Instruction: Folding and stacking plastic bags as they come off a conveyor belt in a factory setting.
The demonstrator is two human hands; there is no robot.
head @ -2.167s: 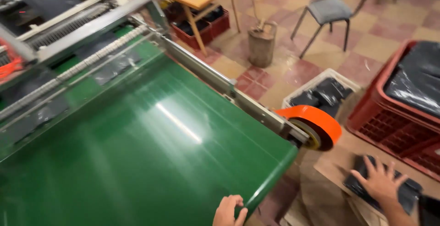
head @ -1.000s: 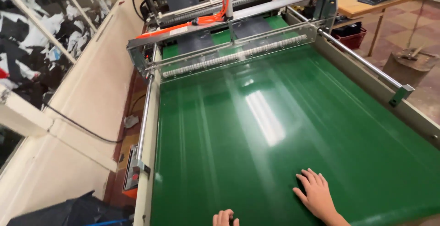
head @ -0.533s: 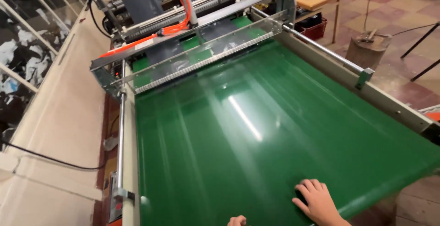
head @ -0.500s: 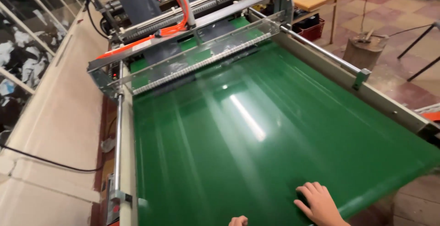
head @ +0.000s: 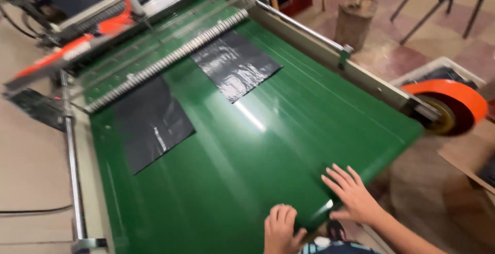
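Both hands are resting open, gripping nothing, at the green conveyor belt's [head: 247,146] near edge: the left hand [head: 281,228] and the right hand [head: 350,195] are lying flat, well short of the two black plastic bags [head: 234,63] lying upstream.

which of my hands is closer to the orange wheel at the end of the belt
Right. Your right hand lies flat at the belt's near edge, on the side toward the orange wheel. Your left hand rests farther along that edge, away from it.
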